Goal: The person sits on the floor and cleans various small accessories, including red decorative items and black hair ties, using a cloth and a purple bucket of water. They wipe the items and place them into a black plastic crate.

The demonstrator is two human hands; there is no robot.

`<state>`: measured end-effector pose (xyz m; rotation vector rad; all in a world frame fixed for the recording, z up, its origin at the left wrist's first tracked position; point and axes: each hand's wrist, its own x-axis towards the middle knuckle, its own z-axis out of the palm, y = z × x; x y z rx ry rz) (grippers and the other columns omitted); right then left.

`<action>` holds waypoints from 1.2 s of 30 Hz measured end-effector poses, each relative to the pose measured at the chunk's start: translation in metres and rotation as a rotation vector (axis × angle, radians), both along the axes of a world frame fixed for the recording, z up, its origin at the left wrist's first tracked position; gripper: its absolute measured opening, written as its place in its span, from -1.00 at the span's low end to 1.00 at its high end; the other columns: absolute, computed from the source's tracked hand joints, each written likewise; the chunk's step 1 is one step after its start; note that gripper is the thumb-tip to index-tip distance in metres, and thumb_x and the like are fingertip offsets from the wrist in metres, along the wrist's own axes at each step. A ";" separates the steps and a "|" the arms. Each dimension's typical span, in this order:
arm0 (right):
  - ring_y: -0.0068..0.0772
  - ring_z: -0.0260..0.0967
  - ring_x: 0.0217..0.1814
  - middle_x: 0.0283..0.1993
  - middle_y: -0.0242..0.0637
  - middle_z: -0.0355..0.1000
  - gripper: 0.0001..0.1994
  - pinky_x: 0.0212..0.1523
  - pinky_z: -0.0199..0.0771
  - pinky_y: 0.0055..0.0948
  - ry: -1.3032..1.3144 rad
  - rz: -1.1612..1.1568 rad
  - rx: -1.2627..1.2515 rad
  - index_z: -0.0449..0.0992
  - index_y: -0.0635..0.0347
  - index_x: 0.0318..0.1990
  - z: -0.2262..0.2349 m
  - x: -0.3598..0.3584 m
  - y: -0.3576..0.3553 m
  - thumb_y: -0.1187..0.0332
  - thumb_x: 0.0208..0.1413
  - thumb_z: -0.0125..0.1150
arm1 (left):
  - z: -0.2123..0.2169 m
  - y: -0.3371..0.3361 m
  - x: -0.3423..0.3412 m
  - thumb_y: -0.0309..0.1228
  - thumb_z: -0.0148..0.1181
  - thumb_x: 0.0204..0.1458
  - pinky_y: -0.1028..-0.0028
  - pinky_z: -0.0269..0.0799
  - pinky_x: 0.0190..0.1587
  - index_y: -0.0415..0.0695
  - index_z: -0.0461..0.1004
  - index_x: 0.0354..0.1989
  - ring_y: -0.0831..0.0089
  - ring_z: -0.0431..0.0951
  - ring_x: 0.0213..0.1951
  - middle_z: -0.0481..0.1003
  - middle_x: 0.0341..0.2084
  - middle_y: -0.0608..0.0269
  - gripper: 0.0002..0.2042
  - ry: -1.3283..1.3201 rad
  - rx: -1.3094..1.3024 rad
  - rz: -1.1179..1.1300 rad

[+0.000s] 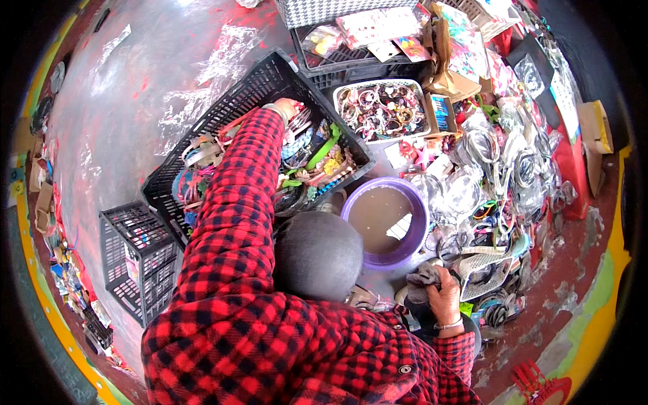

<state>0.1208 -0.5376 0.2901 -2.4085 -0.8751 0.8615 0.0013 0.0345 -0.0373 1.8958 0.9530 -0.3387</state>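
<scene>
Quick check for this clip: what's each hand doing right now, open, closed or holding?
Left hand: inside the black crate; open or closed, can't tell.
Right hand: closed on a grey cloth.

No readable texts, labels, numbers, signs.

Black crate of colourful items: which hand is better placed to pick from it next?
Probably the left hand: it reaches into the black crate, while the right hand holds a grey cloth.

Stockroom-like workshop: black crate [233,94], tray [398,138] of trinkets [381,108], heaped bagged accessories [482,145].
</scene>
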 end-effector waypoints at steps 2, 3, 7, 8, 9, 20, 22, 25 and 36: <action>-0.09 0.38 -0.19 -0.26 -0.03 0.41 -0.64 -0.16 0.35 -0.34 0.019 0.005 0.013 0.37 0.22 -0.13 -0.003 0.002 -0.004 0.59 -0.19 0.03 | 0.015 -0.011 0.008 -0.56 -0.05 0.01 0.50 0.38 -0.37 -0.11 0.44 -0.18 0.57 0.44 -0.43 0.50 -0.44 0.32 -0.78 0.009 -0.075 -0.022; -0.08 0.38 -0.19 -0.26 -0.03 0.41 -0.64 -0.16 0.34 -0.34 0.017 0.004 0.009 0.37 0.22 -0.13 -0.005 0.002 -0.005 0.59 -0.20 0.03 | 0.020 -0.016 0.008 -0.50 -0.08 0.04 0.47 0.38 -0.36 -0.11 0.44 -0.21 0.51 0.45 -0.45 0.50 -0.44 0.29 -0.81 -0.069 -0.382 0.204; -0.10 0.39 -0.22 -0.30 -0.04 0.41 -0.64 -0.19 0.34 -0.33 0.014 0.048 0.042 0.35 0.24 -0.12 0.001 0.005 -0.003 0.59 -0.19 0.05 | 0.037 -0.028 -0.010 -0.23 -0.16 0.11 0.25 0.37 -0.41 -0.18 0.44 -0.38 0.22 0.44 -0.59 0.49 -0.48 0.11 -0.70 -0.165 -0.331 0.160; -0.11 0.39 -0.24 -0.32 -0.05 0.41 -0.64 -0.20 0.34 -0.33 0.016 0.037 0.056 0.35 0.25 -0.12 -0.001 0.003 -0.003 0.58 -0.19 0.07 | 0.052 -0.033 -0.002 -0.18 -0.17 0.11 0.26 0.37 -0.37 -0.19 0.45 -0.36 0.23 0.46 -0.54 0.49 -0.45 0.09 -0.66 -0.087 -0.320 0.229; -0.11 0.39 -0.24 -0.32 -0.05 0.41 -0.64 -0.20 0.34 -0.33 0.017 0.019 0.051 0.35 0.25 -0.12 -0.002 0.001 -0.003 0.58 -0.19 0.07 | 0.070 -0.037 0.003 -0.13 -0.18 0.11 0.27 0.37 -0.33 -0.20 0.45 -0.33 0.23 0.48 -0.49 0.49 -0.42 0.06 -0.62 -0.010 -0.308 0.297; -0.12 0.41 -0.22 -0.27 0.05 0.40 -0.63 -0.19 0.37 -0.32 0.095 -0.110 -0.007 0.36 0.18 -0.10 -0.006 0.000 -0.019 0.54 -0.17 0.03 | 0.038 -0.028 -0.013 0.05 -0.20 0.09 0.35 0.32 -0.15 -0.26 0.45 -0.18 0.28 0.48 -0.28 0.49 -0.31 0.04 -0.45 -0.011 -0.095 0.201; -0.30 0.40 -0.18 -0.25 -0.07 0.43 -0.64 -0.15 0.36 -0.40 0.230 -0.181 -0.008 0.35 0.20 -0.08 0.012 0.006 -0.011 0.53 -0.13 0.02 | 0.043 -0.025 -0.022 0.04 -0.34 0.10 0.27 0.24 -0.06 -0.30 0.43 -0.17 0.14 0.41 -0.16 0.43 -0.23 -0.07 -0.40 0.023 0.093 0.154; -0.46 0.29 -0.05 -0.12 -0.34 0.36 -0.65 -0.04 0.28 -0.51 0.785 -0.423 0.404 0.32 0.27 -0.05 0.029 0.005 -0.016 0.52 -0.09 -0.02 | 0.063 -0.023 -0.026 0.03 -0.54 0.12 0.15 0.12 0.07 -0.36 0.39 -0.14 -0.08 0.29 0.01 0.35 -0.12 -0.24 -0.33 0.102 0.446 0.154; -0.42 0.27 -0.19 -0.30 -0.26 0.37 -0.63 -0.09 0.19 -0.44 0.823 -0.203 0.792 0.42 0.24 -0.51 0.081 0.004 -0.081 0.05 -0.02 0.05 | 0.240 -0.102 -0.012 -0.14 0.00 0.02 0.38 0.15 0.03 -0.19 0.38 -0.09 0.52 0.41 -0.08 0.47 -0.19 0.27 -0.60 -0.535 0.016 0.473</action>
